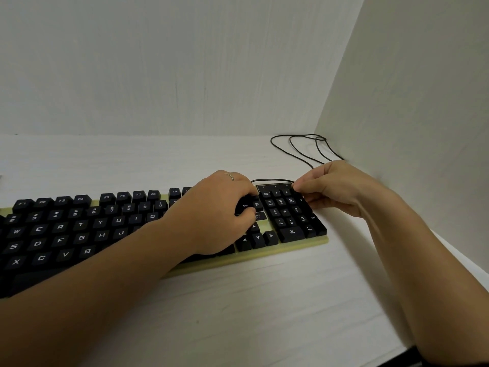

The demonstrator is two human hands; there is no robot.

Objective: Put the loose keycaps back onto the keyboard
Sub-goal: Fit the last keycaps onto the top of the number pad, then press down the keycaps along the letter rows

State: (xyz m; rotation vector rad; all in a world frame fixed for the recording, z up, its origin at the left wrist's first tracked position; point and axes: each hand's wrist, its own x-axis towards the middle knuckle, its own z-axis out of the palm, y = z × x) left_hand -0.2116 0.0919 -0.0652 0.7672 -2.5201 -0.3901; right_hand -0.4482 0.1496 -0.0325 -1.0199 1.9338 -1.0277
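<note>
There is one keyboard [299, 246], with black keycaps on a pale yellowish base, and two bare hands are on its right part; the long rows of letter keys run away to the left of the left hand [211, 215]. This hand lies palm down over the block of keys between the letters and the number pad [284, 211]; its fingers are bent downward with the tips near the End and Pg Dn keys, and I cannot tell if they hold something, because the hand itself covers that place. It wears one thin ring [230, 176]. Just under its thumb there are four arrow keys [258, 237], all seated.

The right hand [338, 189] is at the far right corner of the number pad; thumb and forefinger come together on one black keycap [295, 193] there, and the other fingers are curled under; whether this keycap is fully seated I cannot tell.

One black cable [272, 179] leaves the keyboard between the two hands and lies in several loops beyond the right hand. All rests on one white table [264, 313]; two pale panels close it in, one [158, 62] beyond both hands and one [423, 75] just beside the right hand.
</note>
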